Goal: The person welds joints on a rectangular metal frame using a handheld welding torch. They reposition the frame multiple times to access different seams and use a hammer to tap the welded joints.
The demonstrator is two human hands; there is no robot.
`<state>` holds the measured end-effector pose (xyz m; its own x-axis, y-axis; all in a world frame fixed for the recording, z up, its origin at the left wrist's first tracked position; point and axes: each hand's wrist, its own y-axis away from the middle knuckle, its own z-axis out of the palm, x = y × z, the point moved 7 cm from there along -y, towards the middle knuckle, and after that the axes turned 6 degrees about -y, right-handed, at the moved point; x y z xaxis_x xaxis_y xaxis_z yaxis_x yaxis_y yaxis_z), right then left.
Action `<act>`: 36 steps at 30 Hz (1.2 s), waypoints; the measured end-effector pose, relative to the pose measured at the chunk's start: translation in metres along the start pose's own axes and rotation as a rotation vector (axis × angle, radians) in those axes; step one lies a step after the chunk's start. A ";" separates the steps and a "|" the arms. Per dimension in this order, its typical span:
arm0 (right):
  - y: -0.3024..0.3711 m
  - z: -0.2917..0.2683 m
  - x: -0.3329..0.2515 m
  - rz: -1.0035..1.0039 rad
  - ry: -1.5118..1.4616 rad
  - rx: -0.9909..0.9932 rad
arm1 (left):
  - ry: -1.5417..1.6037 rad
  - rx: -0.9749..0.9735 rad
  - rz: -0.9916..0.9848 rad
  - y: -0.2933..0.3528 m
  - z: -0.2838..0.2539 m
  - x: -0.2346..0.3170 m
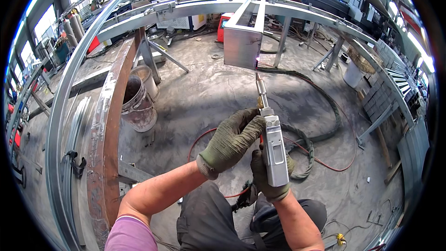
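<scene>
A silver handheld laser welding gun (277,151) points away from me. My right hand (268,172), in a dark green work glove, is wrapped round its body from below. My left hand (234,137), gloved alike, is closed on the front of the gun near its brass fitting, the fingertips partly hidden. The gun's narrow nozzle (261,88) reaches up to the lower right corner of a metal end plate (242,46). A small pinkish-violet glow shows at that corner. The plate closes the near end of a long rectangular steel frame (239,16), which lies across a support rail.
A long steel rail (195,10) crosses ahead. A rusty beam (104,148) and a galvanised rail (62,107) run along my left, beside dirty buckets (139,107). A thick dark hose (325,97) and a thin red one (346,167) loop over the floor. Stacked metal tubes (381,95) stand right.
</scene>
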<state>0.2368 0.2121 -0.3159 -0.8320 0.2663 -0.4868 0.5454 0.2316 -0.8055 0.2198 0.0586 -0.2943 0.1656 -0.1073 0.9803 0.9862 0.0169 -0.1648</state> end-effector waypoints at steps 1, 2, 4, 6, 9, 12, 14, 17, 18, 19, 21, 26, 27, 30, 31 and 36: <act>0.001 0.001 0.000 -0.005 0.010 -0.011 | 0.006 0.010 0.000 0.001 -0.001 -0.001; 0.002 0.000 -0.001 -0.012 0.027 -0.012 | -0.010 0.002 0.021 0.002 0.000 0.002; 0.000 -0.003 -0.006 -0.033 0.059 -0.020 | -0.038 -0.007 0.067 0.005 0.003 0.011; -0.003 -0.005 -0.006 -0.043 0.019 -0.016 | -0.025 0.020 0.044 0.006 0.005 0.013; -0.007 -0.006 -0.006 -0.040 -0.017 0.001 | 0.004 0.025 0.042 0.004 0.005 0.012; -0.007 -0.005 -0.004 -0.027 0.005 -0.016 | 0.001 0.024 0.043 0.002 0.004 0.013; -0.008 -0.005 -0.004 -0.027 0.012 -0.016 | -0.004 0.022 0.047 0.001 0.004 0.014; -0.011 -0.005 -0.008 -0.034 -0.015 0.011 | 0.000 0.025 0.060 0.001 0.002 0.014; -0.011 -0.005 -0.008 -0.030 -0.015 0.015 | 0.005 0.025 0.062 0.000 0.003 0.013; -0.011 -0.005 -0.007 -0.025 -0.015 0.019 | 0.010 0.026 0.063 -0.001 0.003 0.013; -0.012 -0.005 -0.008 -0.042 -0.008 0.013 | 0.026 0.024 0.046 -0.001 0.003 0.011; -0.009 -0.002 -0.004 -0.028 -0.001 -0.003 | 0.040 0.015 0.014 -0.002 0.003 0.012; -0.008 -0.002 -0.002 -0.023 -0.002 -0.002 | 0.044 0.016 0.015 -0.001 0.003 0.012; 0.000 0.000 0.005 -0.004 0.038 -0.054 | 0.058 0.025 -0.004 -0.001 0.003 0.013; 0.001 0.000 0.007 0.014 0.024 -0.057 | 0.050 0.024 -0.011 -0.001 0.004 0.014; -0.005 -0.001 0.003 0.061 0.010 -0.069 | 0.092 0.019 -0.015 -0.002 0.003 0.011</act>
<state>0.2316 0.2127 -0.3132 -0.7964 0.2910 -0.5302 0.6007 0.2790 -0.7492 0.2196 0.0607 -0.2833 0.1511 -0.1984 0.9684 0.9885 0.0335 -0.1474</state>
